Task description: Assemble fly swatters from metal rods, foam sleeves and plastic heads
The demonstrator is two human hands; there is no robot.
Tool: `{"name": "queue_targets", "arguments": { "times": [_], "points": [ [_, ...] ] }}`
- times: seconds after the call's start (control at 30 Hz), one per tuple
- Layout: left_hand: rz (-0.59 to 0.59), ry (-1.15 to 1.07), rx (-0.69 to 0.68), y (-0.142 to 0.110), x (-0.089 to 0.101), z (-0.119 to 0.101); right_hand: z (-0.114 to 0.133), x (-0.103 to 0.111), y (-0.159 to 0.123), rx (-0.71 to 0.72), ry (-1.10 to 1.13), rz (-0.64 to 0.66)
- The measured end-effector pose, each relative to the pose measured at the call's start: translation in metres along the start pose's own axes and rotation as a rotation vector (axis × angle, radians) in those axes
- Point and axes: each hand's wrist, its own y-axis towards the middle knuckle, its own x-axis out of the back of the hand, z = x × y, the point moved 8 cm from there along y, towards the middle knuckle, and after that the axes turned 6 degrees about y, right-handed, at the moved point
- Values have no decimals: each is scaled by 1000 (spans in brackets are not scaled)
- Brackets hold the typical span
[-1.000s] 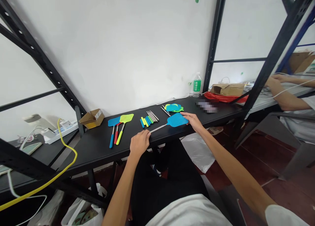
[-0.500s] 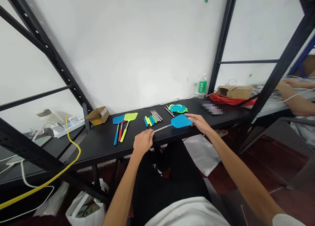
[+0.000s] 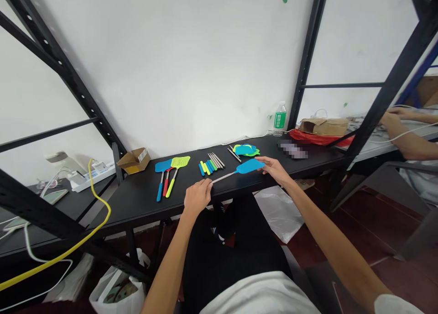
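A blue fly swatter [image 3: 251, 166] with a metal rod is held between both hands over the front of the black table [image 3: 137, 204]. My left hand [image 3: 198, 196] is closed around the rod's left end, and my right hand [image 3: 275, 169] grips the far edge of the blue head. Beyond it lie several metal rods [image 3: 216, 160] beside a row of blue, yellow and green handle grips [image 3: 208, 167]. A pile of loose swatter heads [image 3: 246, 150] rests farther back, next to more rods [image 3: 234, 154]. To the left lie whole swatters with blue, red and yellow handles [image 3: 170, 187].
An open cardboard box [image 3: 134, 161] stands at the table's left end, a water bottle [image 3: 279, 119] at the back right. Black metal posts [image 3: 308, 58] frame the table. A yellow cable [image 3: 104, 218] hangs at left. At right, another person's arm [image 3: 400, 131] is visible.
The blue swatter head has tilted, so its face now looks narrower. Both hands keep their hold. The whole view has shifted slightly.
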Motion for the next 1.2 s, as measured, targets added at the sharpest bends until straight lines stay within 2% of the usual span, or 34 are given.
{"name": "queue_targets", "arguments": {
  "times": [0.23, 0.47, 0.63, 0.9, 1.2],
  "points": [
    [-21, -11, 4, 0, 0, 1, 3, 0, -2, 2, -46, -21],
    [-47, -37, -24, -1, 4, -1, 6, -7, -3, -13, -108, 54],
    [-57, -31, -22, -1, 5, -2, -1, -4, -1, -66, -49, 22],
    [-28, 14, -22, 0, 0, 0, 9, -12, -5, 26, 57, 109],
    [-7, -10, -15, 0, 1, 0, 2, -13, -3, 8, -101, 107]
  ]
}}
